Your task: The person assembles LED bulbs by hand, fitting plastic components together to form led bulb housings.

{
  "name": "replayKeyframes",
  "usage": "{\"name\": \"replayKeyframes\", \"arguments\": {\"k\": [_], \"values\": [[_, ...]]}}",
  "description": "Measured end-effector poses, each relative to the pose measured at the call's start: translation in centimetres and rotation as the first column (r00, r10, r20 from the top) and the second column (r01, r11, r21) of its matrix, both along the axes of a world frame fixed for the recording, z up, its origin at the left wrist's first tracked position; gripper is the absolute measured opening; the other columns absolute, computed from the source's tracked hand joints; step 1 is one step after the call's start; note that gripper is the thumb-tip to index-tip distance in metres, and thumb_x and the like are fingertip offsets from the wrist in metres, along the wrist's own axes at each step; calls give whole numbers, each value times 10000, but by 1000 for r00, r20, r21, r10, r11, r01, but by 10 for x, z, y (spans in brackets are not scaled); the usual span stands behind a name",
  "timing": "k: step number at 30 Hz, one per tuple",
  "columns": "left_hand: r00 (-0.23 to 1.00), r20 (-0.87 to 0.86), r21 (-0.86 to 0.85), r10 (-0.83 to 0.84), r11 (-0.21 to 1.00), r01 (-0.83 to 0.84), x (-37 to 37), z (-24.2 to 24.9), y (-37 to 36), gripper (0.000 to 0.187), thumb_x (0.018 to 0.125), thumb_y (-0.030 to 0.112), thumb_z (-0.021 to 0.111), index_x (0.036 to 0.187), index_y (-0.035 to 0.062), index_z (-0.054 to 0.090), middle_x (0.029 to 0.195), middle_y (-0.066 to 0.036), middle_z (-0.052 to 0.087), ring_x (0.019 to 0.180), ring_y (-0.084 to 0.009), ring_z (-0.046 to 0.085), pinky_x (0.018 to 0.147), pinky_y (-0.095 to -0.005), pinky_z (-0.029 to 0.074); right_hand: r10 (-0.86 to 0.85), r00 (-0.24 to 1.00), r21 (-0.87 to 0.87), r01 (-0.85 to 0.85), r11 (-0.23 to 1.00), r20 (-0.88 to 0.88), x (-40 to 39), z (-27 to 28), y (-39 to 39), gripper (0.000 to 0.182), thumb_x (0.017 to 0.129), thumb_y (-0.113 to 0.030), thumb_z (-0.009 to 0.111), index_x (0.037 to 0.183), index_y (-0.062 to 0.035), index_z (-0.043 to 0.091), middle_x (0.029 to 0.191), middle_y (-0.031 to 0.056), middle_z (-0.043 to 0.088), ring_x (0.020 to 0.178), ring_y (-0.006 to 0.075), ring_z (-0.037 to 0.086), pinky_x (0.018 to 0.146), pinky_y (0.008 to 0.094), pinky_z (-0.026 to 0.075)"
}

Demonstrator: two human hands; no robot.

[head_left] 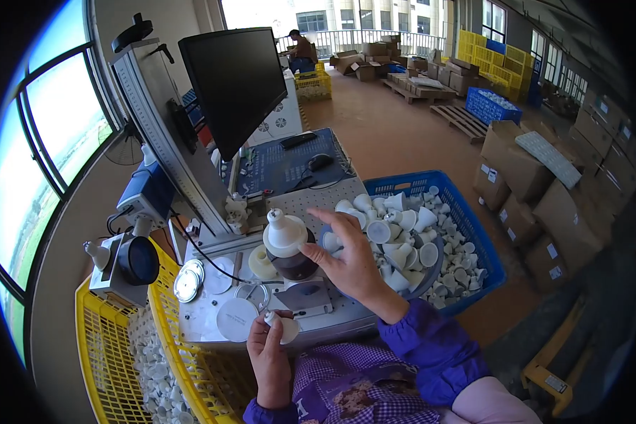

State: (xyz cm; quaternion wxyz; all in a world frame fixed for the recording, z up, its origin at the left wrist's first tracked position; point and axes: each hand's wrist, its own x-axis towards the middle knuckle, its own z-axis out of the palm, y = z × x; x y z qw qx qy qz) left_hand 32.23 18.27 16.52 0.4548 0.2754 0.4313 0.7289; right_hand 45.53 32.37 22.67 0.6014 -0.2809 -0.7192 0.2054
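Note:
My left hand [271,357] is closed on a small white cone-shaped part [284,327], low over the table's front edge. A larger white cone-shaped part [285,232] stands upright, narrow end up, on a dark round fixture [295,266]. Just right of it is my right hand [348,258], thumb and fingers spread, with the thumb close to the part's edge; whether they touch I cannot tell. A cream-coloured ring [261,262] lies left of the fixture.
A blue crate [497,273] of white parts stands right, a yellow crate [94,339] front left. The monitor [233,85] and a metal column rise behind the fixture. White discs [237,319] lie on the table. A seated person [302,51] is far back.

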Motion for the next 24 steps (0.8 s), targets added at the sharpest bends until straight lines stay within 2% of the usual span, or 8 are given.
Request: {"name": "replayKeyframes", "arguments": {"k": [5,7,10,15,18,20,21,24], "values": [[999,37,-60,-39,997,41,2,-15,-5,140,894,109,564,989,7,573,959,-110,627,892,-166,583,808,-276,453,-252,954,10,253,967,161,66,-24,19,384,793,-245,700,1102,-41,597,1031,164,576,931,318,557,823,425,425],[994,90,-77,-68,994,75,7,-16,-6,140,894,111,565,985,5,574,959,-111,628,885,-165,583,803,-279,455,-440,739,123,443,888,510,78,-17,23,393,776,-297,706,1072,-55,610,1034,161,552,906,326,577,773,429,429],[993,64,-61,-94,993,98,17,-14,-5,158,900,139,579,986,7,570,963,-87,633,853,-128,579,778,-265,453,-354,526,63,492,868,773,77,-15,29,419,748,-345,720,1037,-60,617,1023,156,536,866,332,598,745,433,425],[995,61,-75,-81,994,85,18,-11,-13,161,897,138,585,990,8,570,964,-89,632,849,-134,581,778,-265,452,-229,656,-134,455,881,719,79,-22,36,313,758,-292,720,944,-62,617,974,140,531,810,346,593,733,404,463],[995,69,-61,-78,995,82,15,-13,-19,156,891,132,589,989,12,571,961,-87,630,846,-132,580,771,-263,452,-231,807,-117,345,931,544,94,-31,34,257,779,-188,694,963,-53,574,1028,128,528,852,302,603,740,393,487],[993,75,-76,-95,992,100,17,-11,-19,144,883,122,596,985,23,574,953,-84,630,852,-134,576,786,-268,446,-28,997,-305,47,951,68,98,-50,36,285,779,-116,670,1022,-66,530,1061,97,531,868,236,611,702,355,495],[993,80,-74,-90,993,96,20,-11,-18,144,883,122,596,985,23,574,953,-84,630,852,-134,576,786,-268,446,166,949,-595,-298,746,-267,96,-34,20,437,814,-102,632,1208,-82,446,1188,96,475,1026,241,565,866,370,476],[981,82,-45,-177,982,181,26,-10,-19,140,876,111,602,988,33,574,948,-80,630,873,-140,570,818,-276,431,326,764,-557,-635,536,-557,91,-37,0,675,819,-77,617,1412,-160,305,1292,110,410,1098,270,540,999,330,384]]}}
